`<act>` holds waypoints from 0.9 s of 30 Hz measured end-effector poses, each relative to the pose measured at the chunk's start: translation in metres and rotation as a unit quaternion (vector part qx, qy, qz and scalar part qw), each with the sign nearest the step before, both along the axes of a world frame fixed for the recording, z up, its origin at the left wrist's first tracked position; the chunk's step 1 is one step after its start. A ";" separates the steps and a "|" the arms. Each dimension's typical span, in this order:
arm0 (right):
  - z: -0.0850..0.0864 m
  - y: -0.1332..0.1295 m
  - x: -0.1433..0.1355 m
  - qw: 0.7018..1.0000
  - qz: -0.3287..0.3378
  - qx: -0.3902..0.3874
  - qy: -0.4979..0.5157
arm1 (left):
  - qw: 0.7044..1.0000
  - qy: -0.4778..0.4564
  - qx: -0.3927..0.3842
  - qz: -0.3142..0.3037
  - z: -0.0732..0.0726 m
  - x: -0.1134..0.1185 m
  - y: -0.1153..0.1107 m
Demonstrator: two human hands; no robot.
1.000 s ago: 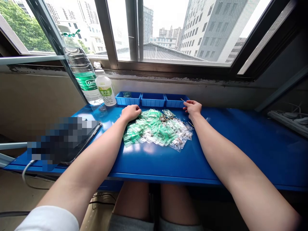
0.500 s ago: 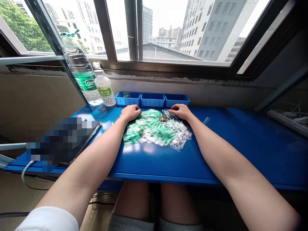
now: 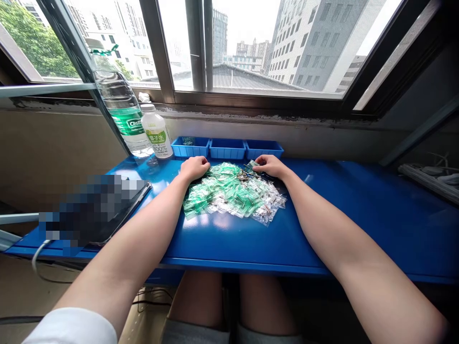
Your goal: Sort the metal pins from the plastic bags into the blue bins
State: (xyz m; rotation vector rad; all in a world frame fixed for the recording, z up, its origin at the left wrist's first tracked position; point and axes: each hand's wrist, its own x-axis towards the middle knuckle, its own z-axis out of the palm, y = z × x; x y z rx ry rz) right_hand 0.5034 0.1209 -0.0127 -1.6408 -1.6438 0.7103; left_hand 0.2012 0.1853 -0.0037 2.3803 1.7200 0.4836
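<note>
A heap of small clear and green plastic bags (image 3: 229, 191) lies on the blue table (image 3: 233, 243), with dark and metallic small parts among them. At the heap's back right, my right hand (image 3: 270, 166) pinches a small clear bag (image 3: 252, 166) between thumb and fingers. My left hand (image 3: 194, 168) rests at the heap's back left edge with its fingers curled together; whatever they may hold is hidden. Just behind the hands stand three blue bins (image 3: 227, 149) in a row, and the left one contains some small clear bags (image 3: 188, 141).
A large water bottle (image 3: 124, 114) and a smaller white bottle (image 3: 157, 134) stand at the back left. A dark tablet-like device (image 3: 114, 210), partly blurred out, lies at the left with a cable. At the far right is a power strip (image 3: 430, 179). Windows rise behind the table.
The small bag at my right fingertips has lifted and tilted up from the heap, now between the fingers. My left hand has hardly moved.
</note>
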 end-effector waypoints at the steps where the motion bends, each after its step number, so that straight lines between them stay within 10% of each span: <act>1: -0.001 0.001 0.001 1.000 -0.006 0.003 0.030 | 1.000 -0.001 0.000 0.000 0.000 0.000 0.000; 18: -0.005 0.008 0.010 0.926 -0.180 0.107 0.314 | 1.000 -0.016 0.009 -0.009 -0.003 0.000 0.004; 27: 0.005 -0.002 0.001 0.932 -0.092 0.091 0.339 | 0.994 -0.097 0.044 -0.011 -0.006 -0.003 0.006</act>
